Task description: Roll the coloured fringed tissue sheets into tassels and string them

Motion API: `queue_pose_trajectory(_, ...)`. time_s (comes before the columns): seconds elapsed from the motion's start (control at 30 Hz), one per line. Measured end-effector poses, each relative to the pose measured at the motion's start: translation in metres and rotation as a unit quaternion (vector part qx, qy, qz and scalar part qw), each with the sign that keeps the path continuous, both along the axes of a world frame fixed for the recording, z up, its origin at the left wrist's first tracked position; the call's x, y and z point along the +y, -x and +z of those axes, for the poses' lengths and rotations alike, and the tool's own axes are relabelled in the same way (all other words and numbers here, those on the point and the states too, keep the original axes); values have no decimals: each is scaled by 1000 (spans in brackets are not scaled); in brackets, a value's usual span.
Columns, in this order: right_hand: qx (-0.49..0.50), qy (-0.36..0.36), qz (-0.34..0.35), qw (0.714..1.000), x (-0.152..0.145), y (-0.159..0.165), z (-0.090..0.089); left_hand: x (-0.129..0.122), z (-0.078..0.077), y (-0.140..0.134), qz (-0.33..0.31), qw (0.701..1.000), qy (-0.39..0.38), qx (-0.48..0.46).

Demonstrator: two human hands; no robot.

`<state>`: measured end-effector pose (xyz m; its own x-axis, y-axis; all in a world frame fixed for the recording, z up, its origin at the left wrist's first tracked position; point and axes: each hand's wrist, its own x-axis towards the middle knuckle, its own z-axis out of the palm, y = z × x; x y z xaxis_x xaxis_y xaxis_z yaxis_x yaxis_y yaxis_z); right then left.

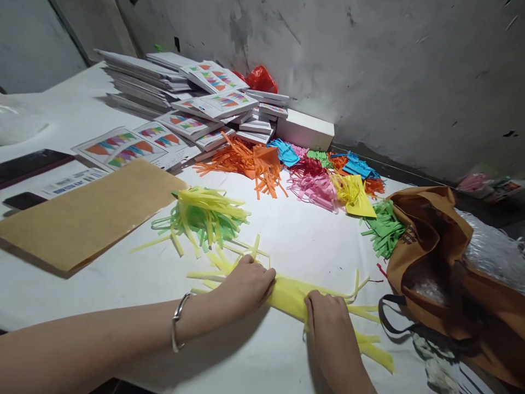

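A strip of yellow tissue paper [287, 295] with fringed ends stretches between my two hands, low over the white tabletop. My left hand [248, 282], with a silver bracelet at the wrist, is closed around its left part. Cut yellow fringes stick out past that hand. My right hand [330, 323] grips the right part with fingers folded over it, and more fringes spread beyond. Just behind my left hand lies a yellow and green fringed tissue bundle [205, 216].
Orange tissue tassels [246, 161], a yellow tassel [356, 194] and others line the back by a white box [305, 130]. Stacked printed boxes [221, 101] stand behind. A brown envelope [90, 216] and a dark phone [35, 164] lie left; a brown bag [435, 246] sits right.
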<state>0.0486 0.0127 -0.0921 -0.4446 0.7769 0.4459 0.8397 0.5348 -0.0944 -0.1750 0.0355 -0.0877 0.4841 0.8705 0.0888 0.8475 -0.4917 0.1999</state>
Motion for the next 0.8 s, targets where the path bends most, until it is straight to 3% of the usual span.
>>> queue_pose_trajectory(0.23,-30,47,-27,998,27,-4,0,14,-1,-10,22,999,22,35)
queue_pose_trajectory(0.37,-16,24,-57,998,23,-18,8,16,-7,-11,26,998,36,44)
queue_pose_trajectory(0.53,-3,-48,73,996,-5,-13,8,15,-11,-10,26,997,46,48)
queue_pose_trajectory(0.6,-39,-48,51,997,-12,-17,-3,16,-12,-10,24,997,47,52)
queue_pose_trajectory(0.7,-153,-60,-23,986,-13,-50,-23,17,-15,-9,22,997,50,58)
queue_pose_trajectory(0.8,-213,-103,-58,970,-11,-110,-32,18,-17,-9,22,996,53,62)
